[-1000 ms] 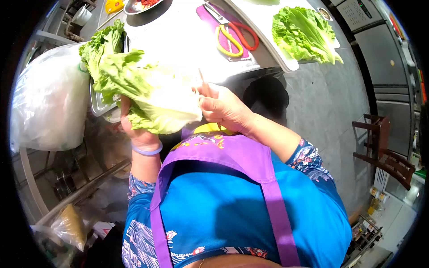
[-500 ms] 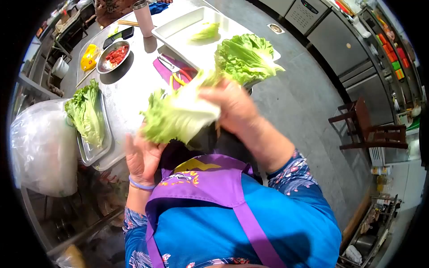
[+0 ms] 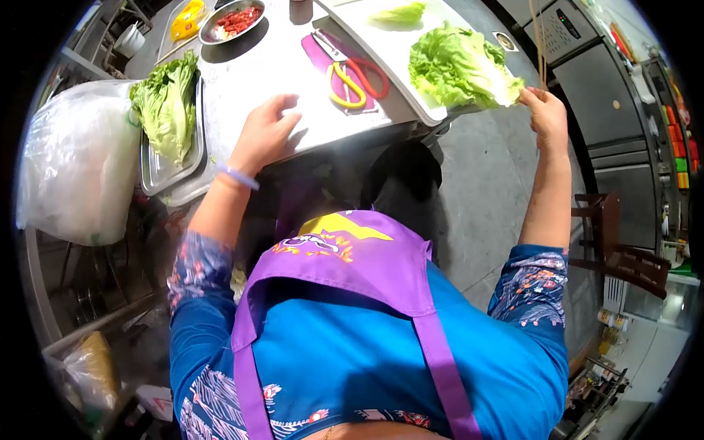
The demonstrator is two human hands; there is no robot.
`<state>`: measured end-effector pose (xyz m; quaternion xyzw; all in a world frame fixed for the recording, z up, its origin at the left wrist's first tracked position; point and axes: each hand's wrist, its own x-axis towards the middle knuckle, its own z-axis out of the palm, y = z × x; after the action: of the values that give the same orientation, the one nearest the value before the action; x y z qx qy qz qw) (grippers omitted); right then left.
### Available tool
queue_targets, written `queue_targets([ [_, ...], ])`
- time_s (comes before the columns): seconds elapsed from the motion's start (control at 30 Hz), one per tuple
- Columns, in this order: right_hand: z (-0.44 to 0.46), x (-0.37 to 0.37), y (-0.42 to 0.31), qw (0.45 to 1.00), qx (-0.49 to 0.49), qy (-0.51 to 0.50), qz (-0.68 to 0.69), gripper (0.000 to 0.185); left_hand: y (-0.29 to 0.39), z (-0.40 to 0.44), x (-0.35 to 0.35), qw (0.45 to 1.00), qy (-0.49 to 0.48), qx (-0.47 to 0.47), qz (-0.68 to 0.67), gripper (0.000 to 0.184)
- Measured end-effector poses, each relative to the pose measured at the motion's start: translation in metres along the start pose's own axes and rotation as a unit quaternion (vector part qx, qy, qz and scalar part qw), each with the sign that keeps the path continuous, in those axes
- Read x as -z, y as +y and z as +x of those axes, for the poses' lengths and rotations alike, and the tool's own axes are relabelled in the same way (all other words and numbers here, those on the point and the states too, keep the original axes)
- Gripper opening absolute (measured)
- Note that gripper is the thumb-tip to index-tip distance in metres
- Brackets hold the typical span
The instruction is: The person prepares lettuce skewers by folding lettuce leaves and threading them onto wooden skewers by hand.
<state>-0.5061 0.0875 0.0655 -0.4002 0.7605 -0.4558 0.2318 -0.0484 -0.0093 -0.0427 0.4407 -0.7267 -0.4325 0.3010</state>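
My right hand [image 3: 544, 119] is at the right, its fingertips pinched on the pale stem end of a lettuce leaf [image 3: 502, 89]. That leaf lies with other frilly green lettuce leaves [image 3: 449, 66] at the near corner of a white tray [image 3: 427, 110]. Over the table's front edge, my left hand [image 3: 265, 133] is empty, its fingers apart; a bracelet rings the wrist. Scissors [image 3: 348, 73] with one yellow and one red handle lie on a purple cloth or pouch [image 3: 317, 53] between my hands. A whole lettuce [image 3: 167, 110] rests in a clear shallow tray [image 3: 155, 178] at the left.
A metal bowl [image 3: 213, 34] of chopped red food stands at the back of the white table [image 3: 253, 70], beside a yellow packet [image 3: 188, 20]. A large plastic bag [image 3: 81, 161] bulges at the left. A wooden chair [image 3: 605, 235] and steel cabinets [image 3: 609, 95] are at the right.
My right hand has carried the leaf from in front of my body rightward to the leaves on the white tray. My left hand has moved forward over the table edge. The view has shifted.
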Motion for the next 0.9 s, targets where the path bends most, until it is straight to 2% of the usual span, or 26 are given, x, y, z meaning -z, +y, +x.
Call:
queue_targets([
  [0.03,-0.006,0.001,0.003,0.978,0.077,0.123,-0.149,0.025,0.011,0.009,-0.002,0.996,0.005,-0.033,0.085,0.044],
  [0.07,-0.007,0.007,0.006,0.978,0.063,0.133,-0.151,0.037,0.022,0.017,-0.005,0.983,0.009,-0.067,0.169,0.049],
  [0.1,-0.02,0.004,0.0,0.971,0.101,0.164,-0.141,0.034,0.015,0.032,-0.007,0.983,0.007,-0.063,0.17,0.049],
  [0.13,-0.038,-0.002,-0.008,0.962,0.14,0.196,-0.13,0.03,0.004,0.052,-0.01,0.962,0.015,-0.132,0.24,0.054],
  [0.17,-0.053,-0.009,-0.01,0.962,0.141,0.194,-0.129,0.03,-0.005,0.065,-0.014,0.93,0.023,-0.2,0.308,0.059],
  [0.23,-0.083,-0.025,-0.011,0.962,0.231,0.144,-0.027,0.025,-0.015,0.075,-0.023,0.916,0.026,-0.206,0.344,0.06],
  [0.27,-0.1,-0.035,-0.011,0.965,0.23,0.124,-0.015,0.022,-0.016,0.077,-0.026,0.9,0.027,-0.214,0.379,0.061],
  [0.3,-0.118,-0.044,-0.008,0.969,0.227,0.101,-0.004,0.019,-0.011,0.062,-0.03,0.936,-0.003,-0.218,0.277,0.051],
  [0.33,-0.134,-0.051,0.0,0.97,0.228,0.085,0.002,0.018,0.012,0.029,-0.036,0.967,-0.103,-0.079,0.217,0.034],
  [0.37,-0.149,-0.06,0.01,0.971,0.229,0.068,0.01,0.017,0.012,-0.01,-0.038,0.947,-0.107,-0.191,0.236,0.026],
  [0.4,-0.165,-0.07,0.019,0.973,0.218,0.052,0.058,0.015,0.009,-0.043,-0.044,0.922,-0.042,-0.311,0.227,0.022],
  [0.43,-0.178,-0.078,0.029,0.976,0.212,0.027,0.049,0.013,0.017,-0.074,-0.043,0.899,0.011,-0.363,0.246,0.026],
  [0.47,-0.187,-0.085,0.049,0.982,0.182,-0.021,0.039,0.012,0.017,-0.098,-0.037,0.877,-0.011,-0.389,0.283,0.029],
  [0.53,-0.199,-0.111,0.072,0.987,0.111,-0.066,0.093,0.007,-0.001,-0.133,-0.023,0.882,-0.096,-0.332,0.319,0.034],
  [0.67,-0.175,-0.135,0.095,0.951,0.266,-0.126,-0.09,0.009,-0.071,-0.153,0.004,0.881,-0.209,-0.181,0.384,0.044],
  [0.73,-0.151,-0.147,0.102,0.926,0.294,-0.169,-0.167,0.007,-0.08,-0.147,0.017,0.884,-0.331,-0.008,0.331,0.041],
  [0.8,-0.126,-0.161,0.109,0.903,0.323,-0.215,-0.187,0.008,-0.084,-0.135,0.015,0.87,-0.293,-0.128,0.375,0.04],
  [0.83,-0.119,-0.166,0.115,0.901,0.295,-0.248,-0.201,0.011,-0.076,-0.125,0.011,0.884,-0.337,-0.004,0.324,0.037],
  [0.87,-0.112,-0.168,0.117,0.882,0.241,-0.329,-0.236,0.016,-0.069,-0.114,0.007,0.881,-0.372,0.114,0.268,0.034],
  [0.9,-0.108,-0.17,0.124,0.883,0.231,-0.344,-0.22,0.019,-0.077,-0.108,0.003,0.911,-0.322,0.053,0.254,0.031],
])
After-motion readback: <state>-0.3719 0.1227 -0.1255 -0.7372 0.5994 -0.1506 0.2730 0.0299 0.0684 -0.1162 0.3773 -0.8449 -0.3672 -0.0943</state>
